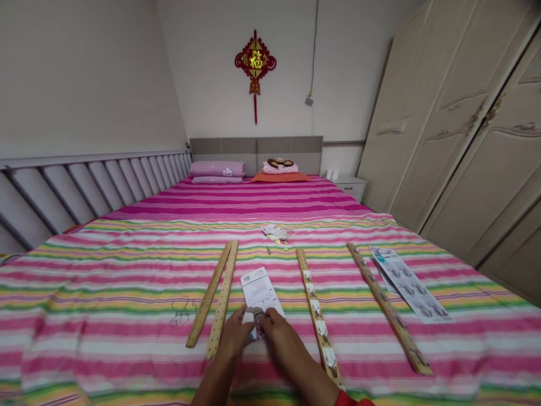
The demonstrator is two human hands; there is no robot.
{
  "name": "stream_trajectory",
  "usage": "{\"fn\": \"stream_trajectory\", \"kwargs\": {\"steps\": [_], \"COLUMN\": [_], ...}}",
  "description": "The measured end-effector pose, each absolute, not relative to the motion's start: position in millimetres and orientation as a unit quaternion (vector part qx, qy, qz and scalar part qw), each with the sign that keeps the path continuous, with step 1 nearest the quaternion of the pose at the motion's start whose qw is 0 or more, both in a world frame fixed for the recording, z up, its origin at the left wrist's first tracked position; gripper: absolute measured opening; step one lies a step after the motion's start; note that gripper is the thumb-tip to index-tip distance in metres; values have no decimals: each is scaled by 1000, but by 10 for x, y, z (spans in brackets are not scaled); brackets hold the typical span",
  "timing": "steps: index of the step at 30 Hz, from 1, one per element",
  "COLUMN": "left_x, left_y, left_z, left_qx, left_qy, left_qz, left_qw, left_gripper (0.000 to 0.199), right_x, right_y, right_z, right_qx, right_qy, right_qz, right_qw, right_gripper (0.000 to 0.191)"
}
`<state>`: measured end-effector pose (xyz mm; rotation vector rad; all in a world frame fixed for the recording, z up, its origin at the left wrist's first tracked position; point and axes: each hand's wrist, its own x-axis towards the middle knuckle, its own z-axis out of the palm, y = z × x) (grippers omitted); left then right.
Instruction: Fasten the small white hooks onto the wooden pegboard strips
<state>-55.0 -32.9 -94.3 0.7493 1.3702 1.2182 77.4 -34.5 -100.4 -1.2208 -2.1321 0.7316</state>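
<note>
Both hands meet low in the middle of the view, around a small grey and white piece [256, 323] that looks like an adhesive hook. My left hand [233, 335] pinches its left side, and my right hand [282, 340] has its fingers closed on the right side. My fingers partly cover it. Just beyond them lies a white printed card [258, 287]. To the right is a wooden strip [300, 260] bearing several white hooks [315, 306]. Further right, another wooden strip [382, 299] carries several metal hooks.
Two perforated wooden strips [225, 301] lie left of my hands, beside tangled thin clear strands [182, 312]. Paper scraps [276, 232] sit further up the striped bedspread [105, 282]. A printed hook package [408, 281] lies at the right. A railing [84, 189] borders the bed's left.
</note>
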Motion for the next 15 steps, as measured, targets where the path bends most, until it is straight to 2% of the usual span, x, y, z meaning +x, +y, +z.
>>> {"fn": "stream_trajectory", "kwargs": {"steps": [3,6,15], "left_x": [-559,-584,-567], "left_y": [-336,-326,-312], "left_z": [-989,-1047,-1096], "left_qx": [333,359,318], "left_qy": [602,613,610], "left_qz": [528,546,550], "left_qw": [498,444,474], "left_gripper": [63,61,53], "right_x": [763,794,839], "right_y": [-344,-327,-263], "right_z": [-971,-915,-932], "right_qx": [-445,-445,-416], "right_qy": [-815,-822,-837], "right_qz": [249,227,232], "right_qw": [277,274,270], "right_gripper": [26,27,19]}}
